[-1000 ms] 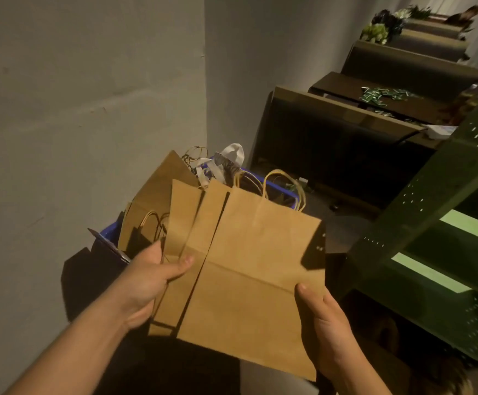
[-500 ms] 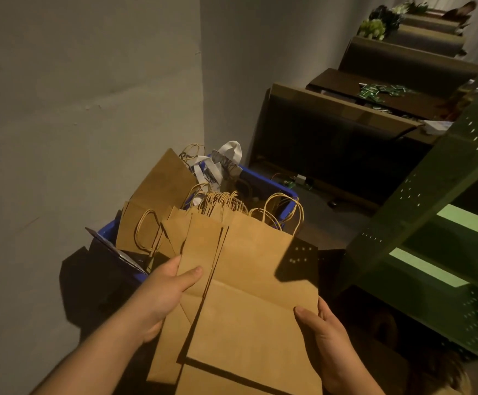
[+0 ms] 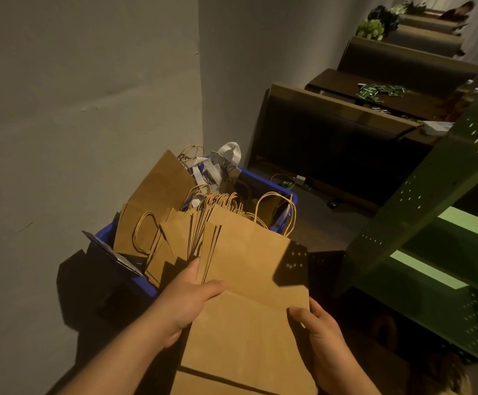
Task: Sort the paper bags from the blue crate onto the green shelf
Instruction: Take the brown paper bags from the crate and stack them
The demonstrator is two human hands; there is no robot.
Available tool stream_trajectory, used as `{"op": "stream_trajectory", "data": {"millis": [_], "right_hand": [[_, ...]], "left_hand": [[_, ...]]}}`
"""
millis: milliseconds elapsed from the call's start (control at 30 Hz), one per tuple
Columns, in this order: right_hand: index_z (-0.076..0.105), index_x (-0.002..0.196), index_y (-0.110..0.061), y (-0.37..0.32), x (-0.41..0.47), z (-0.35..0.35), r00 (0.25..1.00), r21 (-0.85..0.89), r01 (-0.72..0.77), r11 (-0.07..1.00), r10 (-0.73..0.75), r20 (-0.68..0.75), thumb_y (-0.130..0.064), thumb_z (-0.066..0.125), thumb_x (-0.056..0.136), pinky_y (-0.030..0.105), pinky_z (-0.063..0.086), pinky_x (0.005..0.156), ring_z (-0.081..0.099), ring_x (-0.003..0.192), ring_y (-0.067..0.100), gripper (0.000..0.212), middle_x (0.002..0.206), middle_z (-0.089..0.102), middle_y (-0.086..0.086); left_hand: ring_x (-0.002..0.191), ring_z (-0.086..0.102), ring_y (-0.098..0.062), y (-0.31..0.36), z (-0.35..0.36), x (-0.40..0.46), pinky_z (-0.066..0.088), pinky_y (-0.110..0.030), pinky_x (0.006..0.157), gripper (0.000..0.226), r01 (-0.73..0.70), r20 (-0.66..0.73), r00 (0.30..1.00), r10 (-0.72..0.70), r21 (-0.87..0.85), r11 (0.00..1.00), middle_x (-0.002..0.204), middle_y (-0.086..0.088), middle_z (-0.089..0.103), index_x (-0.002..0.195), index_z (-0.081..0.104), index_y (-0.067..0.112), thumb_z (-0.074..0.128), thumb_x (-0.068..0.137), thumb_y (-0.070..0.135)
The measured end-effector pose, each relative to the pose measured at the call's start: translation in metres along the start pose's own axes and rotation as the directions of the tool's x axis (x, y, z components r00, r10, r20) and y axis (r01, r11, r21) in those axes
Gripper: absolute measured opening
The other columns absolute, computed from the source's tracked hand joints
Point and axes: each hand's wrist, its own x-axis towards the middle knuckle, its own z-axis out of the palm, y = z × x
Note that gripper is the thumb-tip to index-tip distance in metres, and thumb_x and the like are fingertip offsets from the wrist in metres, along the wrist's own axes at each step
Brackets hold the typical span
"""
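Both hands grip a stack of flat paper bags (image 3: 249, 323) above the blue crate (image 3: 263, 185). The left hand (image 3: 186, 306) clamps its left edge, thumb on top; the right hand (image 3: 317, 329) pinches the right edge. The green shelf (image 3: 443, 223) stands right.

Dark benches along the grey wall ahead of me

I see a dark bench back (image 3: 331, 132) standing against the grey wall (image 3: 89, 95). Just behind that bench is a dark table (image 3: 346, 86) with small green pieces (image 3: 374, 91) scattered on it. Farther behind it, more benches (image 3: 403, 58) and pale green flowers (image 3: 371, 27).
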Motion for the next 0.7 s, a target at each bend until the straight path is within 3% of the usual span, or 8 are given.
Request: {"op": "stream_trajectory", "data": {"millis": [100,267,333,400,467,533,633,700], "right_hand": [[0.062,0.126,-0.006,0.003,0.000,0.005,0.999,0.054,-0.038,0.998,0.036,0.027,-0.002,0.062,0.093,0.054,0.051,0.099,0.069,0.107,0.043,0.033,0.108,0.075,0.021],[0.058,0.129,-0.012,0.003,0.006,0.006,0.999,0.105,0.012,0.994,-0.015,0.029,0.003,0.062,0.091,0.055,0.050,0.100,0.069,0.110,0.043,0.041,0.113,0.074,0.020],[0.058,0.130,-0.013,0.002,0.010,0.008,0.999,0.110,0.049,0.993,-0.050,0.008,0.005,0.060,0.092,0.056,0.049,0.102,0.068,0.110,0.042,0.043,0.113,0.074,0.019],[0.058,0.128,-0.016,-0.001,0.011,0.010,0.997,0.115,0.075,0.991,-0.074,-0.008,0.006,0.060,0.092,0.051,0.052,0.095,0.069,0.109,0.040,0.042,0.111,0.075,0.017],[0.058,0.127,-0.020,-0.002,0.013,0.010,0.996,0.114,0.088,0.990,-0.086,-0.020,0.004,0.063,0.091,0.050,0.053,0.095,0.070,0.108,0.038,0.043,0.109,0.076,0.014],[0.058,0.128,-0.021,-0.001,0.015,0.011,0.995,0.103,0.100,0.990,-0.097,-0.033,0.004,0.065,0.089,0.049,0.050,0.100,0.068,0.110,0.037,0.046,0.105,0.077,0.010],[0.059,0.125,-0.020,0.002,0.014,0.013,0.994,0.104,0.106,0.989,-0.102,-0.040,0.006,0.065,0.089,0.048,0.049,0.103,0.067,0.111,0.036,0.045,0.100,0.078,0.009],[0.059,0.125,-0.020,0.004,0.015,0.014,0.995,0.108,0.097,0.989,-0.092,-0.049,0.005,0.065,0.089,0.055,0.045,0.108,0.067,0.111,0.039,0.044,0.102,0.077,0.012]], "left_hand": [[0.144,0.042,-0.025,0.005,-0.002,0.003,0.036,-0.055,0.119,0.104,-0.008,0.029,1.000,0.008,0.003,1.000,0.163,0.000,0.038,0.163,0.014,0.034,0.074,0.079,0.045],[0.146,0.039,-0.026,0.017,-0.002,0.013,0.036,-0.049,0.118,0.081,-0.037,-0.005,0.999,0.038,0.116,0.993,0.163,-0.002,0.035,0.164,0.019,0.025,0.065,0.097,0.036],[0.130,0.052,-0.020,0.030,-0.008,0.017,0.044,-0.038,0.103,0.061,-0.073,-0.053,0.995,0.083,0.172,0.982,0.146,0.004,0.052,0.156,0.037,0.029,0.061,0.101,0.036],[0.103,0.063,-0.015,0.050,-0.018,0.023,0.052,-0.031,0.083,0.043,-0.086,-0.125,0.986,0.111,0.188,0.978,0.121,0.006,0.066,0.142,0.054,0.029,0.061,0.100,0.032],[0.095,0.071,-0.018,0.067,-0.035,0.034,0.059,-0.033,0.079,0.034,-0.098,-0.208,0.970,0.130,0.158,0.983,0.111,0.002,0.072,0.133,0.059,0.026,0.062,0.099,0.027],[0.095,0.071,-0.020,0.079,-0.056,0.047,0.062,-0.039,0.082,0.031,-0.104,-0.335,0.925,0.181,0.236,0.966,0.113,0.003,0.071,0.130,0.060,0.028,0.062,0.100,0.025],[0.094,0.068,-0.023,0.088,-0.086,0.062,0.058,-0.041,0.077,0.038,-0.066,-0.514,0.787,0.342,0.482,0.874,0.128,0.005,0.064,0.140,0.053,0.031,0.058,0.102,0.028],[0.126,0.055,-0.028,0.087,-0.106,0.075,0.049,-0.048,0.099,0.052,0.007,-0.543,0.732,0.411,0.610,0.792,0.148,-0.004,0.053,0.151,0.043,0.025,0.058,0.101,0.026]]}}
